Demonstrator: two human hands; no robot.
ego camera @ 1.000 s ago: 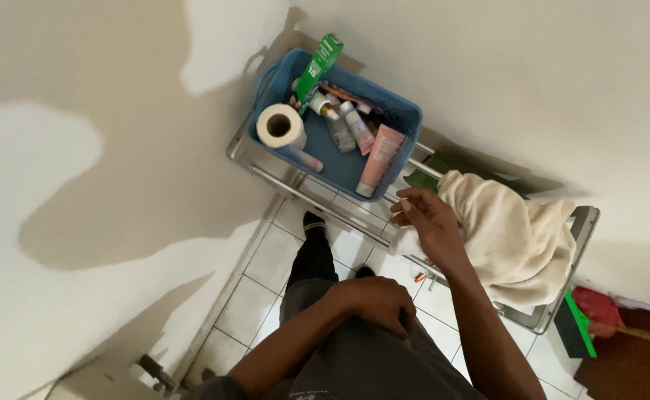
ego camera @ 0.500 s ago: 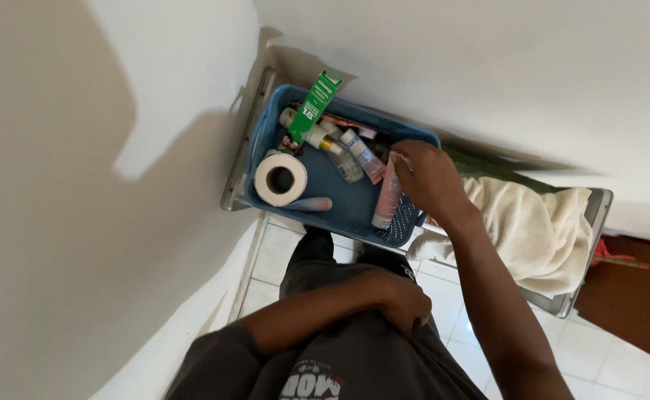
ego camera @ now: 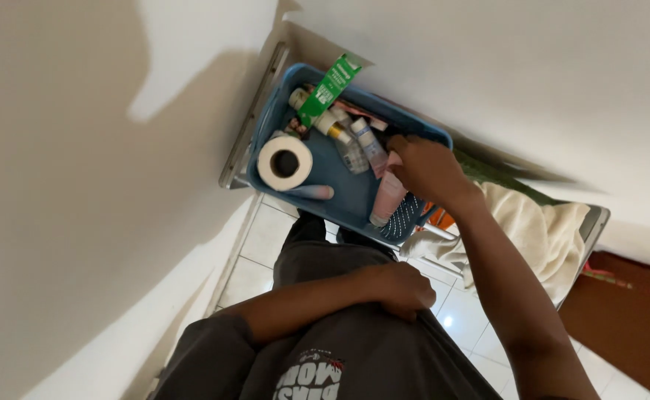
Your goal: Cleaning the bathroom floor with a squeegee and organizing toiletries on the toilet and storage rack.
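**A:** Item one?

**B:** Pink tube [ego camera: 386,198], lying in the blue basket [ego camera: 340,200] along its right edge, cap end toward the near rim. The right hand [ego camera: 427,169] is curled down over the tube's far end, fingers bent around it; whether the grip is fully closed, I cannot tell, since the back of the hand hides the fingertips.

**A:** Other contents of the basket?

**B:** White paper roll [ego camera: 285,162], at the left edge, hollow core facing up. Just beside it, toward the near rim, a pale lilac tube [ego camera: 311,192] lying flat. Green carton [ego camera: 328,90], leaning out over the far rim. Small bottles [ego camera: 354,144], clear and white, lying side by side in the middle, between the carton and the right hand.

**A:** What carries the basket?

**B:** A metal rack [ego camera: 254,118], set in the corner of two pale walls. Basket at its left end; a cream towel [ego camera: 540,233] bunched at its right end, close against the right forearm.

**A:** The other hand?

**B:** Left hand [ego camera: 406,289], closed loosely, knuckles up, pressed against the dark grey shirt [ego camera: 354,355] at the waist. Holds nothing visible. Well apart from the basket.

**A:** Below?

**B:** White tiled floor [ego camera: 265,244], seen under the rack.
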